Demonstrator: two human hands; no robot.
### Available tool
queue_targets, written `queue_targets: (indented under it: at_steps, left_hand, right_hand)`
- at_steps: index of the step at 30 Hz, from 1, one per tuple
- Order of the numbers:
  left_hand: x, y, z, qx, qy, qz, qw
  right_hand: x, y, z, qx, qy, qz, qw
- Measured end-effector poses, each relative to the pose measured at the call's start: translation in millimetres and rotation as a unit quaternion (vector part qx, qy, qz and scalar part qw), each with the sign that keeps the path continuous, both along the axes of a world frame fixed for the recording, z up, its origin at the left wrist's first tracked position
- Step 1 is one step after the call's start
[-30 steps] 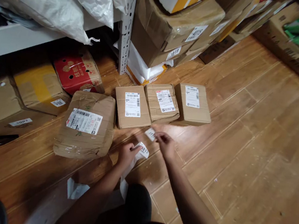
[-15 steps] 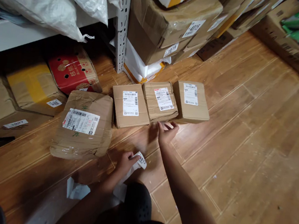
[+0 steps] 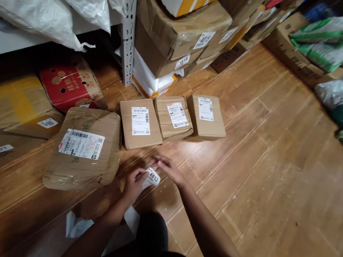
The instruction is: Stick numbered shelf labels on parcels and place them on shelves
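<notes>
My left hand [image 3: 132, 184] is closed on a white strip of label stickers [image 3: 153, 178] whose top sticker reads 4013. The strip's backing paper [image 3: 131, 218] trails down toward my knee. My right hand [image 3: 169, 170] lies just above that sticker, fingers stretched out to the left and holding nothing that I can see. Just beyond my hands, three small cardboard parcels with shipping labels lie in a row on the wooden floor: left [image 3: 140, 122], middle [image 3: 174, 117] and right [image 3: 206, 117]. A larger taped parcel [image 3: 84, 149] lies to their left.
A white shelf post [image 3: 127, 27] stands behind the parcels. Beside it is a stack of numbered cartons [image 3: 177, 33]. A red box [image 3: 67, 84] and a yellow-taped box [image 3: 18, 103] sit under the shelf at left. Cartons and plastic bags [image 3: 335, 92] line the right side.
My right hand reached out to the middle small parcel with a peeled sticker, then came back to the strip in my left hand. The view shifted to the right.
</notes>
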State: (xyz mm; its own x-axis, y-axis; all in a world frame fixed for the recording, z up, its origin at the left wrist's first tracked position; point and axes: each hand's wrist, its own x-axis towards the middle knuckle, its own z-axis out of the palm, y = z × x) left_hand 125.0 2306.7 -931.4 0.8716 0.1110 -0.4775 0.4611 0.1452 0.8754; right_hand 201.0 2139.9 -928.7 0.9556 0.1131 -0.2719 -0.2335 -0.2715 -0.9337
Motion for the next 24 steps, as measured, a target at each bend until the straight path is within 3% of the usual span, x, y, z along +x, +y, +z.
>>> queue_targets:
  at_steps: [3,10,20,24]
  left_hand:
    - [6.7,2.2,4.2,0.037,-0.021,0.036,0.998]
    - [6.0,6.3,3.0,0.091,-0.030,0.007,0.995]
    - [4.3,3.3,13.2,0.163,-0.050,0.037,0.985]
    - [6.1,-4.4,12.3,0.153,-0.026,0.058,0.986]
  right_hand:
    - [-19.4,20.3,12.7,0.120,0.084,0.099,0.984]
    - [-17.6,23.8,11.9,0.142,0.123,-0.021,0.982]
    - [-10.2,22.4,19.3,0.120,0.120,0.001,0.986]
    - [4.6,8.2,27.3,0.011,-0.005,-0.030,0.999]
